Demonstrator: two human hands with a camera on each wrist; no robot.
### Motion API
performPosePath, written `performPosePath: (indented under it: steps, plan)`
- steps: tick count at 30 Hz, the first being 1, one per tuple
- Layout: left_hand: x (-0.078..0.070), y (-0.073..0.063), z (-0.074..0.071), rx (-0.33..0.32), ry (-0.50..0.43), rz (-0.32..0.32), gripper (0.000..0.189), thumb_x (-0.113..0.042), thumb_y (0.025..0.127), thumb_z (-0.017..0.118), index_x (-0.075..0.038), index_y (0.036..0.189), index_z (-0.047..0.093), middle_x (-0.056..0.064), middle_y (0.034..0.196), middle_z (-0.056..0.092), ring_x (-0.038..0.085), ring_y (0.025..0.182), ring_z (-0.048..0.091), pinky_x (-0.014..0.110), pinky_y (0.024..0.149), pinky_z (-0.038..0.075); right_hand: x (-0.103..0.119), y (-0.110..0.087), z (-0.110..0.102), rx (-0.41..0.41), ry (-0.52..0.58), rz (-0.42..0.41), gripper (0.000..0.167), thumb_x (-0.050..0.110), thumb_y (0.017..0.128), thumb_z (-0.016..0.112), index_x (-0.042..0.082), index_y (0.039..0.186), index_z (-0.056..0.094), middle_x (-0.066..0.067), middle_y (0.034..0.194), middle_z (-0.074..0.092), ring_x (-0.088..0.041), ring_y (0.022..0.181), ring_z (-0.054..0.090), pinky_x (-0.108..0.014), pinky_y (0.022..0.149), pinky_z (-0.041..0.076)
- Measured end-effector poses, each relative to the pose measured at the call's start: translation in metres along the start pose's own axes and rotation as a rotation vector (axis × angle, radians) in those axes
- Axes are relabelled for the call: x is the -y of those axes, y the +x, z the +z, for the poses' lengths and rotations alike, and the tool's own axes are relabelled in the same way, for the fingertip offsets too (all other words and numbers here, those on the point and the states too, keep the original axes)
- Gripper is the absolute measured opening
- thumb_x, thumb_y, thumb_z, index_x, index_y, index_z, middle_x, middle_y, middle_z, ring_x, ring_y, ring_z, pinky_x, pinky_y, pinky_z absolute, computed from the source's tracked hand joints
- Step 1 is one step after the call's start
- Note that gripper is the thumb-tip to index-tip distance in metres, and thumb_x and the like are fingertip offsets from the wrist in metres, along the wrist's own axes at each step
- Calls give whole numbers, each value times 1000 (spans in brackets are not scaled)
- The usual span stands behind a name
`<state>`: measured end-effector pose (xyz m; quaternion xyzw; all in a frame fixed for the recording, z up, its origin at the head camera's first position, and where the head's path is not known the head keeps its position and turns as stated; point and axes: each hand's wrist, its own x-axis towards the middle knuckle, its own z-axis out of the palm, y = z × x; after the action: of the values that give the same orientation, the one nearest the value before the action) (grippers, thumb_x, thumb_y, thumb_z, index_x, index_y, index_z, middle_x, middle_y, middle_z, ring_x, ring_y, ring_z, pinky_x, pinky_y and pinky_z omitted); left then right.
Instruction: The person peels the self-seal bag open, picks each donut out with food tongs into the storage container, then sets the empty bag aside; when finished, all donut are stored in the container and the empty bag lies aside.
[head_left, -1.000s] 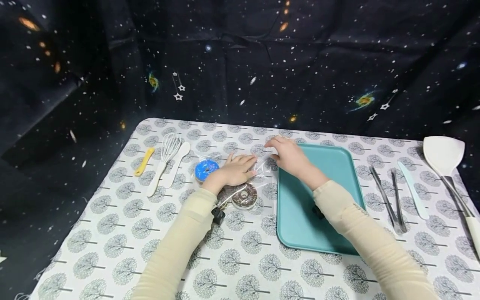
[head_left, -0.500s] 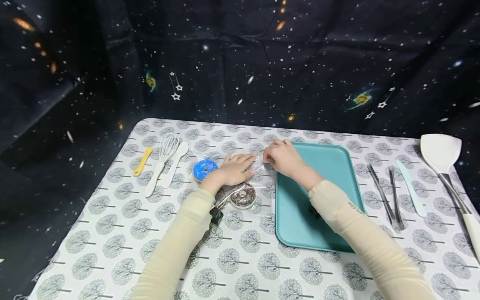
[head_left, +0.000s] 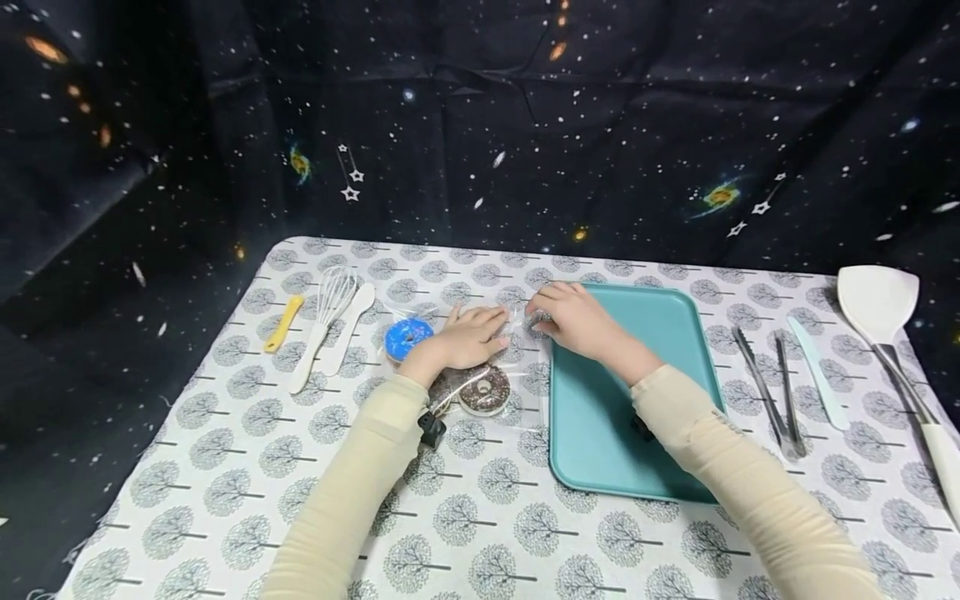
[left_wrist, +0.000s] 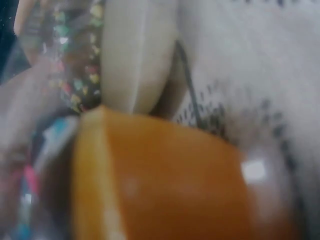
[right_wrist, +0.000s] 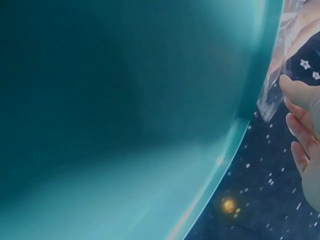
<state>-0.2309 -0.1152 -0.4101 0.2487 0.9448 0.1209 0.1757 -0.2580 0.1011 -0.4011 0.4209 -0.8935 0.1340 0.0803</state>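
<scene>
Resting with fingers spread and gripping nothing, the left hand (head_left: pixel 467 340) lies on clear plastic film (head_left: pixel 522 350) covering a blue-iced (head_left: pixel 407 337) and a speckled chocolate-brown ring doughnut (head_left: pixel 496 400), beside the left edge of a teal rectangular tray (head_left: pixel 622 450), in from the far edge of the table (head_left: pixel 465 567). Right hand (head_left: pixel 572 319) hovers at the tray's far left corner, thumb and fingertips parted, holding nothing visible.

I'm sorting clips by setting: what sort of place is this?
Probably a staged tabletop set: a dark starry backdrop hangs behind a tree-print tablecloth, on which a whisk lies.
</scene>
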Motion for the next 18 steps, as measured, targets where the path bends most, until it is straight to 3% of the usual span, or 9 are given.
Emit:
performPosePath:
  steps: [5, 11, 18]
  plan:
    - [-1, 0, 1, 3, -2, 2, 59, -43, 101, 26, -13, 150, 13, 4, 157, 13, 25, 143, 8, 52, 113, -8, 9, 8, 3, 53, -9, -60, 21, 12, 78, 74, 14, 99, 68, -3, 107, 66, -23, 109, 55, -42, 99, 38]
    - [-2, 0, 2, 0, -13, 2, 59, -42, 101, 27, -13, 150, 13, 3, 157, 12, 25, 144, 8, 52, 113, -9, 12, 12, 4, 97, -64, -69, 6, 15, 81, 71, 15, 87, 70, 0, 94, 68, -20, 97, 58, -40, 97, 39]
    - [1, 0, 2, -1, -3, 1, 58, -41, 101, 27, -13, 150, 13, 4, 157, 11, 26, 144, 7, 52, 113, -9, 4, 4, 2, 94, 12, -54, 5, 12, 81, 70, 13, 86, 69, 1, 88, 68, -18, 89, 57, -38, 89, 43]
